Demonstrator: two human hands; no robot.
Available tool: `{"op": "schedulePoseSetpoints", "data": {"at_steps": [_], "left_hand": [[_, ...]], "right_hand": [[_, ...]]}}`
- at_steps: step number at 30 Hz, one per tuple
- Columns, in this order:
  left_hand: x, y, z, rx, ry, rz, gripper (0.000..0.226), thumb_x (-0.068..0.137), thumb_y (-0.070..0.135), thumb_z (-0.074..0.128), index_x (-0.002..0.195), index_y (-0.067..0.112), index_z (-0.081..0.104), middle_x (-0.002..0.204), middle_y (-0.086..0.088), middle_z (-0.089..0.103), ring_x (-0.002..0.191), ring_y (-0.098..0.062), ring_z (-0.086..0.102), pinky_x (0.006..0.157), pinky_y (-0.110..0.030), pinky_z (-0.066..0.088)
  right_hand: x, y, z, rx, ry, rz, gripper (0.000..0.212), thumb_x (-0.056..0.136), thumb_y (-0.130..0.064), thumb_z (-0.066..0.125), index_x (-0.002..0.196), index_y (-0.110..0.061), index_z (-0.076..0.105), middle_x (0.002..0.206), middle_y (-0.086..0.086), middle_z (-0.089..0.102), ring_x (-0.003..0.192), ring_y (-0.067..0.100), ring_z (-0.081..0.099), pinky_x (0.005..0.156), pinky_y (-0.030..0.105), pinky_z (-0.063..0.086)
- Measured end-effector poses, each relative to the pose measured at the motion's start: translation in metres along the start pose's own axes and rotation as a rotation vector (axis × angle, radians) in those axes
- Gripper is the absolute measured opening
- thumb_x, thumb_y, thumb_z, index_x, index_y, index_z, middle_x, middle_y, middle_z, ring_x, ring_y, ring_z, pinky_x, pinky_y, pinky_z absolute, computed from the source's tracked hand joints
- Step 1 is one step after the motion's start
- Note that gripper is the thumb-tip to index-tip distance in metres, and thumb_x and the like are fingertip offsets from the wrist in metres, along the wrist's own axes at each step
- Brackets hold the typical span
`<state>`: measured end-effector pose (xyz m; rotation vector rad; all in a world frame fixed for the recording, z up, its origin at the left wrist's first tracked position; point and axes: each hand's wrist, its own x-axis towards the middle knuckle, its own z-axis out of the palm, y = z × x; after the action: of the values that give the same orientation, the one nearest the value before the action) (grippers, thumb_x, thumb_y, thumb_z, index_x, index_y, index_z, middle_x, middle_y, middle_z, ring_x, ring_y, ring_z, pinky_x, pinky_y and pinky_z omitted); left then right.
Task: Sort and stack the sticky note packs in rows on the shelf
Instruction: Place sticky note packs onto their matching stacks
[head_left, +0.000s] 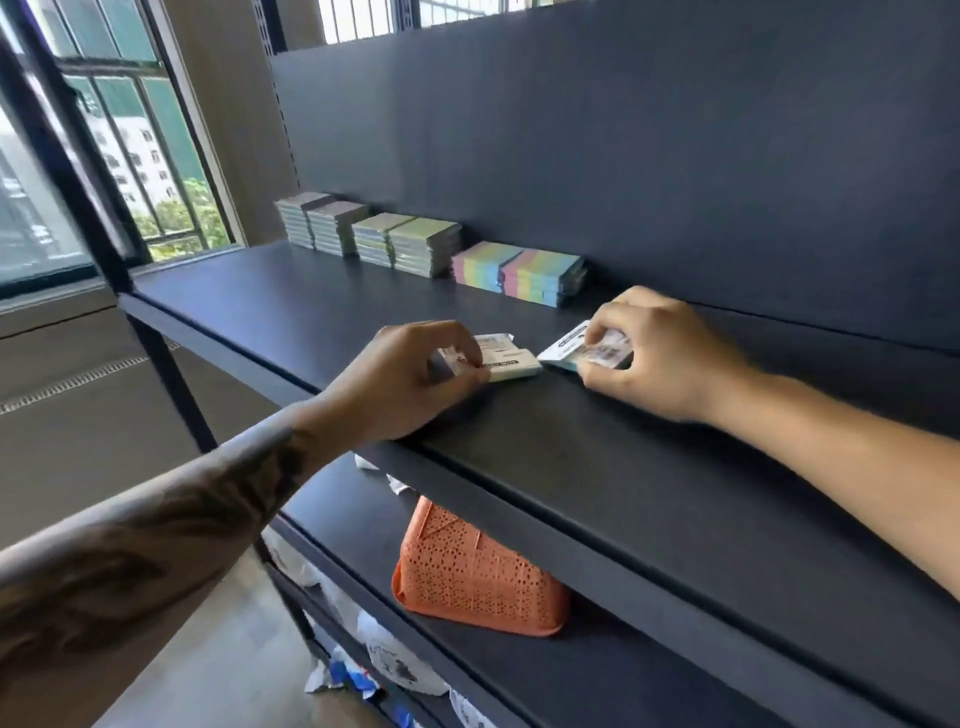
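The left forearm fills the near corner, reaching up over the front lip of the shelf (649, 499). At its end the left hand (410, 379) has its fingers curled down on a white pack (506, 361) that lies flat on the board, its long axis running left to right. Just right of it, nearly touching at the corner, a second pack (569, 349) is pinched in the right hand (660, 353), thumb below and fingers on top, tilted with its left end toward the white one.

Both packs lie in front of the finished row along the back panel: grey stacks (322, 223) farthest left, green stacks (408, 244) next, pastel striped stacks (519, 273) last. The striped stacks sit just behind and left of the right hand, so that hand looks nearer to the row's open end. To the right of them the board is bare along the back wall, which seems the room for the next stack.

Below, an orange basket (478, 577) rests on the lower shelf.
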<state>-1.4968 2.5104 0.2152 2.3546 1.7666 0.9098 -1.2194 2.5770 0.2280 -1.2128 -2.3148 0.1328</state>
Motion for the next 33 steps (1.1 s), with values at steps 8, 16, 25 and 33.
{"op": "schedulePoseSetpoints", "data": {"at_steps": [8, 16, 25, 33], "left_hand": [[0.065, -0.003, 0.011, -0.017, -0.296, 0.212, 0.042, 0.071, 0.070, 0.066, 0.107, 0.049, 0.065, 0.111, 0.021, 0.062, 0.097, -0.007, 0.062, 0.082, -0.033, 0.055], [0.112, -0.028, 0.013, -0.081, -0.477, 0.390, 0.051, 0.066, 0.070, 0.069, 0.112, 0.049, 0.064, 0.116, 0.027, 0.060, 0.108, 0.001, 0.057, 0.091, -0.030, 0.051], [0.155, -0.048, 0.019, -0.506, -0.547, 0.441, 0.029, 0.079, 0.051, 0.063, 0.093, 0.028, 0.076, 0.092, 0.010, 0.071, 0.084, -0.013, 0.065, 0.075, -0.027, 0.050], [0.163, -0.056, 0.032, -0.815, -0.444, 0.337, 0.079, 0.087, 0.066, 0.051, 0.082, -0.012, 0.062, 0.077, -0.025, 0.066, 0.074, -0.043, 0.058, 0.066, -0.048, 0.051]], "right_hand": [[-0.015, 0.029, -0.015, -0.106, -0.071, 0.170, 0.026, 0.083, -0.046, 0.068, 0.106, -0.034, 0.066, 0.117, -0.010, 0.057, 0.107, 0.012, 0.054, 0.093, 0.031, 0.046], [-0.011, 0.008, -0.033, -0.130, 0.062, 0.198, 0.015, 0.085, -0.040, 0.073, 0.095, -0.029, 0.075, 0.116, -0.013, 0.064, 0.109, 0.008, 0.058, 0.098, 0.025, 0.042], [0.048, -0.024, -0.012, 0.128, 0.243, 0.257, 0.010, 0.094, -0.032, 0.069, 0.086, -0.027, 0.073, 0.090, -0.017, 0.073, 0.092, 0.005, 0.068, 0.086, 0.041, 0.055], [0.036, -0.025, 0.029, 0.187, 0.221, 0.274, 0.012, 0.099, -0.035, 0.066, 0.110, -0.033, 0.069, 0.098, -0.016, 0.071, 0.082, 0.015, 0.066, 0.070, 0.032, 0.052]]}}
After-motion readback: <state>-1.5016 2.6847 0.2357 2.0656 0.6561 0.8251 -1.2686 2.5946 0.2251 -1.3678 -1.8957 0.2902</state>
